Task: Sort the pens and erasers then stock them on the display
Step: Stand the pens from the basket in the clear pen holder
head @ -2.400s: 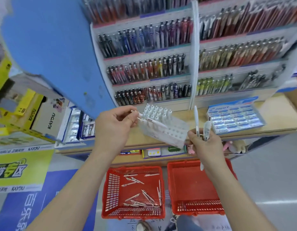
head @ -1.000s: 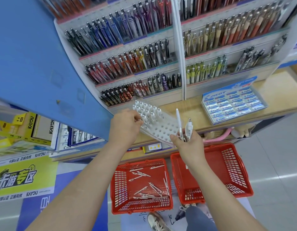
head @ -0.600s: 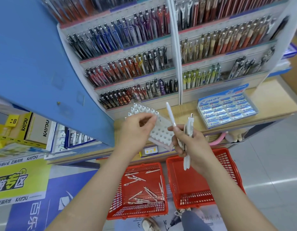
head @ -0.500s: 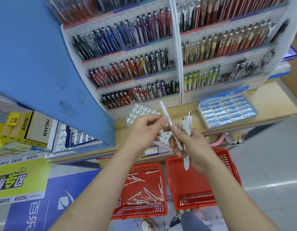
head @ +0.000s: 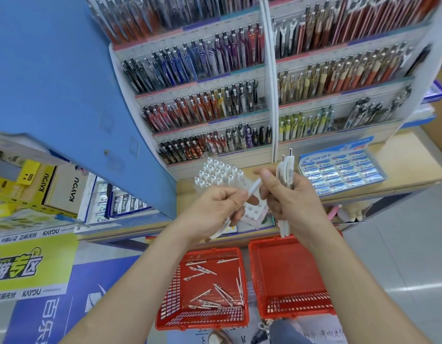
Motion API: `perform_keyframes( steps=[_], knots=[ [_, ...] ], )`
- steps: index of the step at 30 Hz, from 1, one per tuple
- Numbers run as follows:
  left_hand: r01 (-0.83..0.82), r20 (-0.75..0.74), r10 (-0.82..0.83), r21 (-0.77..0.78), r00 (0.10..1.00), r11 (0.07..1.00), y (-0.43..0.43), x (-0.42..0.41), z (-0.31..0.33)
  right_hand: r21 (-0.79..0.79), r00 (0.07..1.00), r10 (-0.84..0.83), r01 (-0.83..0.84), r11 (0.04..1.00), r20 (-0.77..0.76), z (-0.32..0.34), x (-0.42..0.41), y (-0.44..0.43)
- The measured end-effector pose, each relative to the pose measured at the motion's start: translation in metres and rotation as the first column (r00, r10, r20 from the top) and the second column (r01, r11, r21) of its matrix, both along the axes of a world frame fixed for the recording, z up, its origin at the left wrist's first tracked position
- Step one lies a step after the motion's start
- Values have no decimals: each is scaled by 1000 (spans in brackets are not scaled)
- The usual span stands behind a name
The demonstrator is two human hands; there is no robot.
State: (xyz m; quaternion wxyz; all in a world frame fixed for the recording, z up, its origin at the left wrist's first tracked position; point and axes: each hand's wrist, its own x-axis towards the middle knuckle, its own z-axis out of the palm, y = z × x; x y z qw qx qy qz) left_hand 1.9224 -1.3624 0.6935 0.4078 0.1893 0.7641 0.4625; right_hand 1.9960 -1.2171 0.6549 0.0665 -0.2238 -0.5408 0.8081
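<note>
**Single pen passes to the left hand**

Half a second back the right hand pinched one pen upright. Now the left hand point(head: 212, 209) has closed its fingers round that white pen point(head: 253, 189), which slants through its fist in front of the white holder tray point(head: 216, 173). The right hand point(head: 296, 202) still grips a bundle of white pens point(head: 285, 170) upright, thumb just beside the single pen's upper end. Nearer, loose pens point(head: 223, 292) lie in the left red basket point(head: 170, 294).

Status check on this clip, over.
Left hand grips one white pen. Right hand holds pen bundle. Rack: near holes unfilled, nothing blocking.
</note>
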Motion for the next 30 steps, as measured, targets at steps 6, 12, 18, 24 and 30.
perform_keyframes(
  steps=[6, 12, 18, 24, 30],
  knots=[
    [-102, 72, 101, 8, 992, 995, -10, -8, 4, 53, 986, -165, 163, 985, 39, -9, -4, -3],
    [-410, -49, 413, 73, 909, 909, -26, -25, -6, -18, 968, -223, 227, 974, 115, -24, 0, -1],
    [-381, -386, 359, 20, 850, 924, -25, -44, -10, -78, 933, -236, 265, 961, 271, -43, 2, -5],
    [-296, -728, 94, -155, 680, 942, -17, -55, -14, -355, 921, -222, 334, 873, 321, -55, 12, 4],
    [-152, -813, -144, -274, 564, 950, -5, -54, -34, -293, 928, -132, 241, 925, 348, -68, 14, 8]
  ],
)
